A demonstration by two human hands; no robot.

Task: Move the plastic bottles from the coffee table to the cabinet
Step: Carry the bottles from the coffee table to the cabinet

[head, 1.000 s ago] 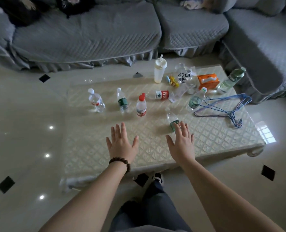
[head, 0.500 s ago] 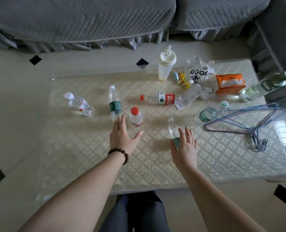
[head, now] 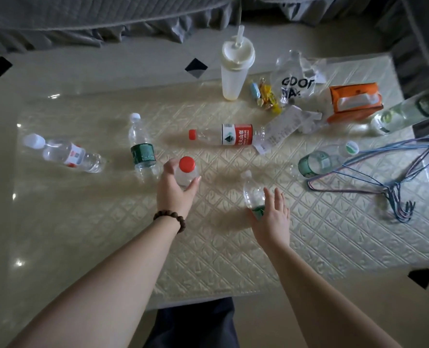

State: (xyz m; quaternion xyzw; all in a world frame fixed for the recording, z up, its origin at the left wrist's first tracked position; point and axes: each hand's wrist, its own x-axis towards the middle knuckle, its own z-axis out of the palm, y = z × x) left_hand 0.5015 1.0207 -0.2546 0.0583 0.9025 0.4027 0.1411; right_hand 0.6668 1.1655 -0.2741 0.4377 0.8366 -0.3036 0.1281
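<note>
Several plastic bottles stand or lie on the cream quilted coffee table (head: 108, 234). My left hand (head: 174, 192) wraps around a small upright red-capped bottle (head: 186, 172). My right hand (head: 272, 219) closes on the lower part of an upright clear bottle with a green label (head: 252, 192). A green-labelled bottle (head: 141, 149) stands just left of my left hand. A white-capped bottle (head: 65, 154) lies at the far left. A red-labelled bottle (head: 228, 134) lies in the middle, and a green-tinted bottle (head: 326, 159) lies at the right.
A white straw cup (head: 234, 69), candies (head: 266, 96), a clear printed bag (head: 296, 81), an orange tissue pack (head: 354, 101) and a glass bottle (head: 406, 109) crowd the far right. Wire hangers (head: 396, 182) lie at the right edge. A grey sofa (head: 82, 18) lines the back.
My view has dropped closer to the table. My left hand moved forward and closed around the red-capped bottle. My right hand stayed on the green-labelled bottle.
</note>
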